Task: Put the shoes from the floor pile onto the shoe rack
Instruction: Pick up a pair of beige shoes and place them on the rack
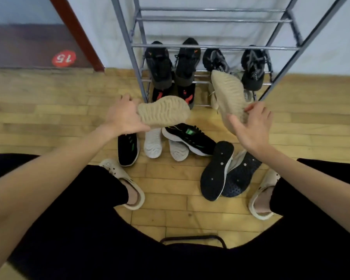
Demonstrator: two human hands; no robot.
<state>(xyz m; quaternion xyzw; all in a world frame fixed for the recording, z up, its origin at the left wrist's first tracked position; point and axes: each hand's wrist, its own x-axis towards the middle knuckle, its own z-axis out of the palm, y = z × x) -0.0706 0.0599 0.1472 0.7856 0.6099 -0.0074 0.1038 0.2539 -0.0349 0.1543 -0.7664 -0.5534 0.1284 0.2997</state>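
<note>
Left hand point(123, 116) grips one beige shoe point(163, 111) sole-up, frame centre; right hand point(253, 126) grips second beige shoe point(228, 93) before shoe rack point(214, 46). Red floor sticker point(63, 58), upper left, reads "15".

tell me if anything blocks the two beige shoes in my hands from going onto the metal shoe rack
The lower shelves already hold black sneakers. Nothing visible sits on the upper shelves of the grey metal shoe rack, and no object lies between them and the beige shoes in the left hand and right hand.
</note>
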